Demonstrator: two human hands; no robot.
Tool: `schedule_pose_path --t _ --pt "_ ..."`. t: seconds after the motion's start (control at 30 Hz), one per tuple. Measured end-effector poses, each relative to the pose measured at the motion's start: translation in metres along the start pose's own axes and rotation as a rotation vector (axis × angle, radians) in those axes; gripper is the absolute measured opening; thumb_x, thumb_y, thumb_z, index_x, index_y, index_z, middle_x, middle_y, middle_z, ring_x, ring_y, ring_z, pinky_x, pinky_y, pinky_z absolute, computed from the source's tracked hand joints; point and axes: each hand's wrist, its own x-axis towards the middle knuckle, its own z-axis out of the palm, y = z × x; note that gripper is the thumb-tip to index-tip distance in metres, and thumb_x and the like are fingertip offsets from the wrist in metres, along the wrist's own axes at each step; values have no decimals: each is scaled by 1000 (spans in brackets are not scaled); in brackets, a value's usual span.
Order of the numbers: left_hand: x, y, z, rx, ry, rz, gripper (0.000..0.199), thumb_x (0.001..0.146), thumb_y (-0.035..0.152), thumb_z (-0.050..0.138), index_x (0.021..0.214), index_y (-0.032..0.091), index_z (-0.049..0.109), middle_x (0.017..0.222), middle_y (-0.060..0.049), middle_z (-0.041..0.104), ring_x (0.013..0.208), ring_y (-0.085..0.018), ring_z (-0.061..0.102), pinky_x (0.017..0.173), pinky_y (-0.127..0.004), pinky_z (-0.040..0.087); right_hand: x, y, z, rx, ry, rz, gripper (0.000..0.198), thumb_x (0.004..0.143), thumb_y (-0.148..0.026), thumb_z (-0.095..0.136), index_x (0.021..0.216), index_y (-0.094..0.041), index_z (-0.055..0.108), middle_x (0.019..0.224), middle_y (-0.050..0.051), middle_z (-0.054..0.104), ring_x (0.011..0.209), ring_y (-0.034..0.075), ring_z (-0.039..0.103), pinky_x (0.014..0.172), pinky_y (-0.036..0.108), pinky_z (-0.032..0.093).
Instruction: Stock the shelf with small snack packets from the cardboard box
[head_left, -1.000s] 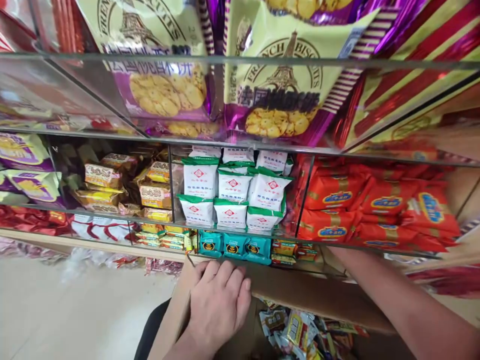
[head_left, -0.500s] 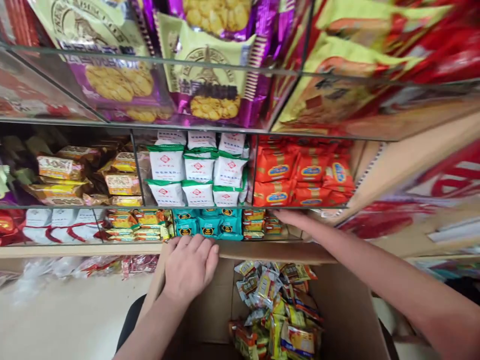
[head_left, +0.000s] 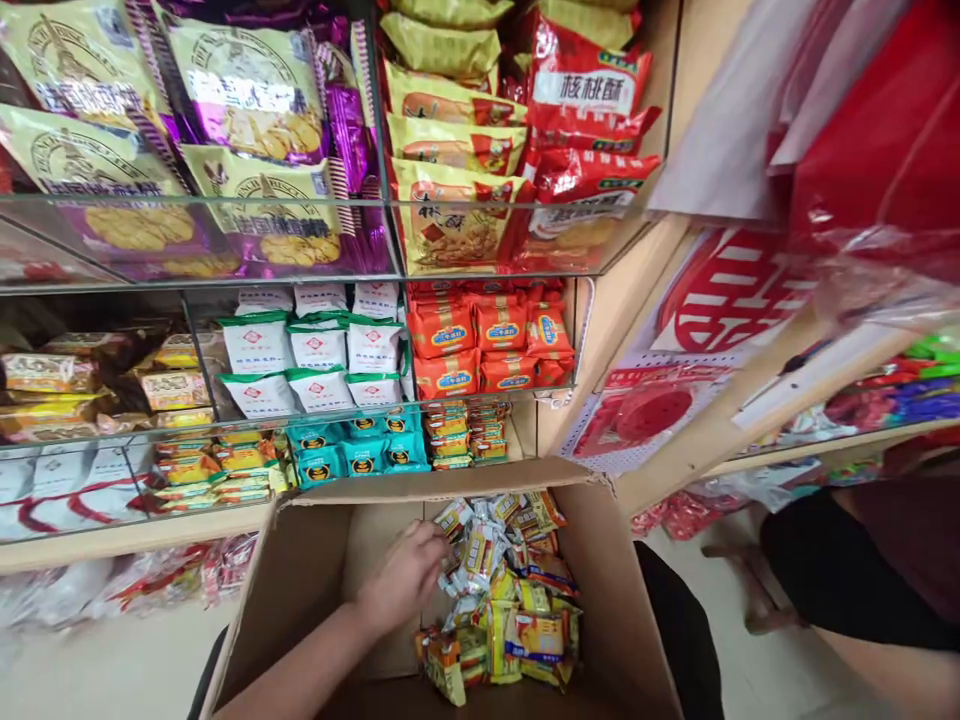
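Note:
My left hand (head_left: 405,572) reaches down into an open cardboard box (head_left: 300,580). Its fingers are loosely bent and slightly apart, at the left edge of the silver-wrapped snack packets (head_left: 480,555); their tips are partly hidden. I see nothing held in it. Yellow and orange snack packets (head_left: 536,635) lie in the same heap, nearer to me. My right hand is out of view. Just behind the box, small orange-and-yellow packets (head_left: 448,432) stand stacked on the lowest shelf, beside teal packets (head_left: 361,455).
Shelves with clear fronts hold red packets (head_left: 499,325), white-and-green packets (head_left: 319,345) and large biscuit bags (head_left: 255,90). Red bags (head_left: 885,170) hang at upper right. A person's dark-clothed leg (head_left: 817,560) and a stool (head_left: 750,590) are at right.
My left hand has left the box's rim and gone down to the packets inside. My right hand has withdrawn from the lowest shelf and out of view. The view has swung right.

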Motion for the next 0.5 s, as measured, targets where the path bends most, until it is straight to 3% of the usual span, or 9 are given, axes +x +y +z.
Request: schedule_pose_path --t 0.07,0.17,0.37,0.5 --pt "12 -11 21 -16 25 -89 26 77 8 40 87 19 61 86 -6 60 85 -16 56 75 -31 47 13 18 -17 26 -14 28 56 35 -81 38 67 -42 63 75 12 65 90 26 59 58 43 40" --pt "25 -18 44 -48 78 -195 23 78 6 40 90 15 58 88 -6 60 85 -15 57 77 -32 47 21 37 -26 52 -16 52 53 29 -79 40 62 -44 61 71 12 65 90 28 59 57 45 39" --pt "49 2 68 -60 104 -254 22 82 18 47 104 15 53 103 -5 56 100 -18 52 84 -38 44 -1 43 -19 67 17 104 39 39 -69 51 66 -42 61 72 9 66 91 28 58 60 46 39" --pt "65 14 75 5 43 -310 23 82 25 50 102 15 54 102 -5 56 97 -19 52 83 -41 43 -19 37 -7 71 72 106 26 49 -59 60 65 -39 62 69 8 64 85 26 60 58 41 42"
